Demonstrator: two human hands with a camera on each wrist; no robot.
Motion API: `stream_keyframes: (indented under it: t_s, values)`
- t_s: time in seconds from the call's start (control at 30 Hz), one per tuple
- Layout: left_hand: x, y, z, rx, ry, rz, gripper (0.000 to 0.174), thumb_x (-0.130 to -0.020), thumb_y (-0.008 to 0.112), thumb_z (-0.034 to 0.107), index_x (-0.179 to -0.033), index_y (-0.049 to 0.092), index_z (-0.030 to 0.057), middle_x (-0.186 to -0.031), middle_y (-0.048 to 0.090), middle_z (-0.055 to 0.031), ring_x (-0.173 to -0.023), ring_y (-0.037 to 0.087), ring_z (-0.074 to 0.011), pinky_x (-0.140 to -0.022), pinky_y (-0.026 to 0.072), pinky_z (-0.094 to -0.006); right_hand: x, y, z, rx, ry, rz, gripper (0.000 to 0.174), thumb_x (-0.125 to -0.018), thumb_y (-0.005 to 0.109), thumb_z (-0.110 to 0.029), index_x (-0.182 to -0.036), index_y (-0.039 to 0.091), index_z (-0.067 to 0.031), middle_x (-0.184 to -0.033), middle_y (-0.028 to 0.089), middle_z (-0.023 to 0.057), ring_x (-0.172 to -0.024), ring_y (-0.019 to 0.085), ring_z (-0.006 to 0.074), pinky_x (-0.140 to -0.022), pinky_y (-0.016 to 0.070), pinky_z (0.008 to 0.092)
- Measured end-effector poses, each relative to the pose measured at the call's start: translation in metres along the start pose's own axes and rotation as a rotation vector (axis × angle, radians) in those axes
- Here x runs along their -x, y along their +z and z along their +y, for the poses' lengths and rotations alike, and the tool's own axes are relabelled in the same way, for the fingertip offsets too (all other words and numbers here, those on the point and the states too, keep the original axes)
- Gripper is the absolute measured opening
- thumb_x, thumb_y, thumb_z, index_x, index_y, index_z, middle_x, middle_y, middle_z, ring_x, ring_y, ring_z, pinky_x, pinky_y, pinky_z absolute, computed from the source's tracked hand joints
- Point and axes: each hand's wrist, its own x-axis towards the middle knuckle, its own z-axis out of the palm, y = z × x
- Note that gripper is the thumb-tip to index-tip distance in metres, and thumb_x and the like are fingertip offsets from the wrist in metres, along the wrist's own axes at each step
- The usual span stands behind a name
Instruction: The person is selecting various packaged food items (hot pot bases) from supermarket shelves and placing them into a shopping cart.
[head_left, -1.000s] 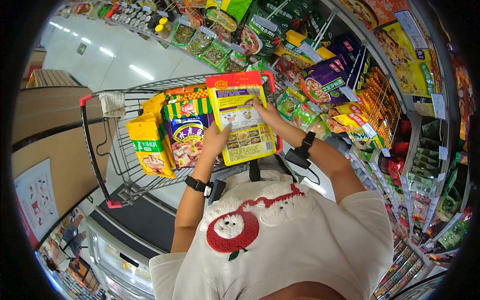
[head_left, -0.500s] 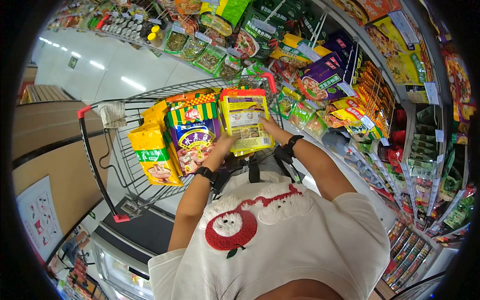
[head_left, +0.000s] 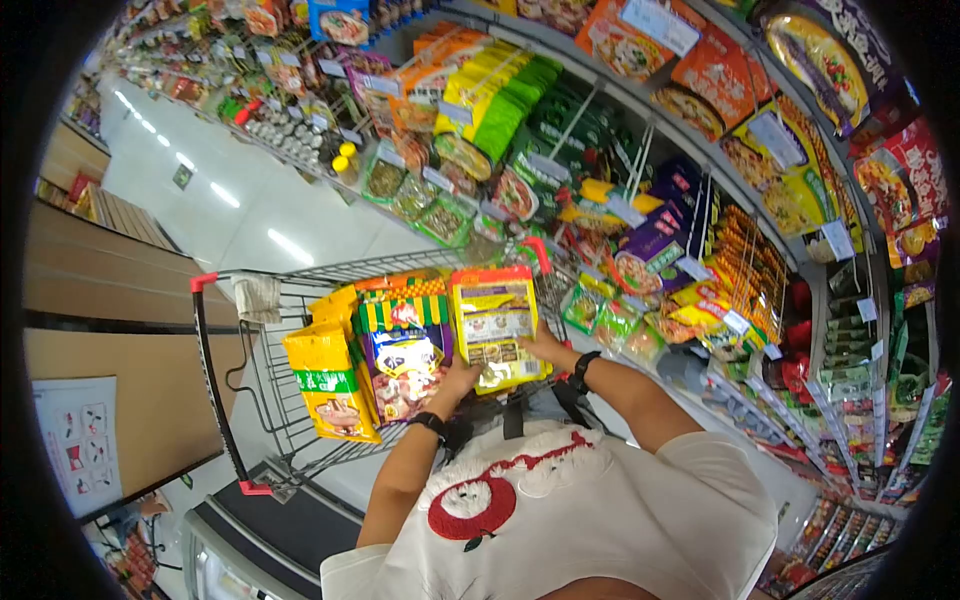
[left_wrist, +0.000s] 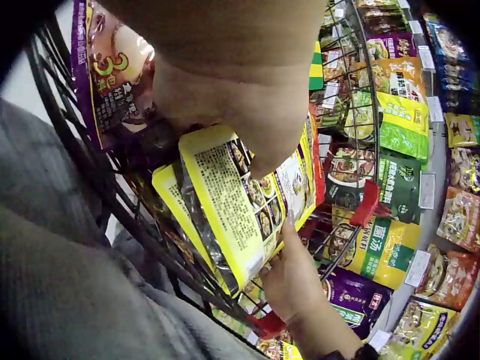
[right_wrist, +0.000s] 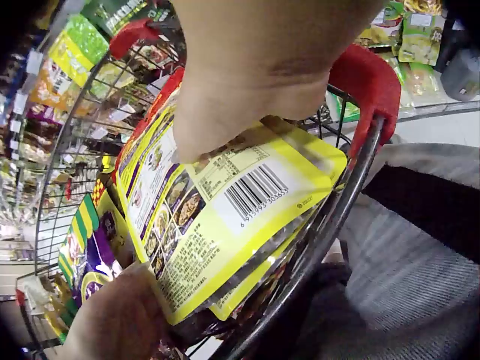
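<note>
Lower now: yellow packet [head_left: 496, 325], long axis forward, red end [head_left: 493, 274] ahead (both hands [head_left: 461, 381] [head_left: 546, 349] clamped on it)

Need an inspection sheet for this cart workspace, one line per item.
Surface: wire shopping cart, red corner pieces.
Job's things: red-topped yellow packet, in both hands; another yellow-edged packet behind it.
Clutter: purple packet with striped top; yellow packet with green band; both in cart.
Hands: left hand grips lower left; right hand, right edge.
Cables: nothing clearly seen.
Surroundings: hanging packets on shelving; pale floor.
</note>
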Motion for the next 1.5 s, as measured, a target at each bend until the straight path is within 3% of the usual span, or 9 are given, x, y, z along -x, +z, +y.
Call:
stream_keyframes:
  t_s: [0.1,0.13,0.17,0.3,0.37,0.53,0.87,1.2,1.5]
  values:
    - [0.004,-0.019,0.008,-0.209,-0.021,0.114,0.063,-0.073,0.064,0.029,-0.118,0.034,-0.0036,-0.108,0.053,-0.0231,-0.103,0.05,-0.0313,-0.088,0.038,-0.0381,-0.015,0.019,-0.003,0.007,0.038,-0.003,0.067,-0.078,0.061,-0.035,-0.119,0.03,0.0081,-0.116,0.044,0.0248,-0.108,0.045,0.0326,-0.09,0.0372,0.0377]
    - [0.048,-0.028,0.094,-0.316,-0.163,0.124,0.06,-0.074,0.064,0.025,-0.118,0.035,-0.0037,-0.108,0.054,-0.0219,-0.101,0.052,-0.0297,-0.088,0.0391,-0.0366,-0.023,0.028,-0.003,0.059,0.058,0.007,0.066,-0.079,0.06,-0.035,-0.118,0.031,0.008,-0.114,0.046,0.025,-0.106,0.047,0.0331,-0.088,0.0385,0.0379]
    - [0.036,-0.032,0.064,0.0,0.026,0.099,0.053,-0.075,0.063,0.019,-0.116,0.038,-0.0037,-0.109,0.054,-0.0213,-0.099,0.053,-0.0279,-0.086,0.0405,-0.0344,-0.03,0.035,-0.008,0.109,0.079,0.017,0.064,-0.079,0.059,-0.034,-0.118,0.031,0.0079,-0.113,0.047,0.0252,-0.104,0.049,0.0337,-0.087,0.0397,0.0381]
    - [0.057,-0.064,0.088,-0.193,0.004,0.089,0.039,-0.079,0.058,0.025,-0.106,0.054,-0.0027,-0.099,0.06,-0.0176,-0.092,0.057,-0.0248,-0.081,0.0434,-0.0322,-0.044,0.046,-0.045,0.455,0.022,-0.088,0.067,-0.081,0.053,-0.035,-0.121,0.027,0.0117,-0.123,0.032,0.0323,-0.114,0.035,0.0427,-0.095,0.0324,0.0434]
    - [0.063,-0.086,0.078,-0.344,-0.025,0.09,0.038,-0.08,0.056,0.031,-0.1,0.058,-0.0006,-0.094,0.062,-0.0178,-0.089,0.059,-0.0255,-0.079,0.0443,-0.0319,-0.051,0.052,-0.066,0.48,-0.07,-0.112,0.068,-0.081,0.051,-0.035,-0.122,0.026,0.0135,-0.128,0.024,0.0359,-0.119,0.027,0.0472,-0.098,0.0288,0.046]
    - [0.102,-0.129,0.11,-0.719,0.073,0.325,0.035,-0.081,0.055,0.033,-0.096,0.059,0.0018,-0.084,0.063,-0.0178,-0.076,0.06,-0.0304,-0.069,0.0469,-0.0371,-0.052,0.062,-0.114,0.629,-0.53,0.032,0.058,-0.079,0.054,-0.025,-0.121,0.033,0.0077,-0.125,0.031,0.0303,-0.112,0.037,0.0428,-0.095,0.0328,0.0436]
    - [0.084,-0.184,0.081,-1.061,0.275,0.779,0.045,-0.075,0.06,0.037,-0.101,0.05,0.0022,-0.099,0.052,-0.0177,-0.098,0.047,-0.0327,-0.091,0.0313,-0.0437,-0.116,0.078,-0.189,0.742,-0.892,-0.093,0.058,-0.079,0.052,-0.036,-0.12,0.04,0.0031,-0.114,0.043,0.0242,-0.108,0.043,0.0368,-0.091,0.0369,0.0416]
    - [0.047,-0.26,0.119,-1.098,0.025,0.68,0.057,-0.069,0.065,0.04,-0.109,0.046,0.0044,-0.109,0.048,-0.0146,-0.111,0.038,-0.032,-0.097,0.0237,-0.044,-0.18,0.11,-0.273,0.865,-0.89,-0.086,0.063,-0.079,0.047,-0.047,-0.121,0.042,-0.0003,-0.11,0.047,0.0221,-0.103,0.048,0.0326,-0.087,0.0393,0.0378]
    - [-0.013,-0.355,0.154,-1.116,-0.09,0.52,0.041,-0.067,0.064,0.04,-0.093,0.055,0.0102,-0.108,0.049,-0.0102,-0.106,0.042,-0.0325,-0.084,0.0362,-0.0489,-0.264,0.12,-0.352,0.89,-0.935,-0.15,0.064,-0.077,0.051,-0.047,-0.12,0.043,-0.0011,-0.116,0.044,0.0252,-0.1,0.051,0.0349,-0.086,0.04,0.0394]
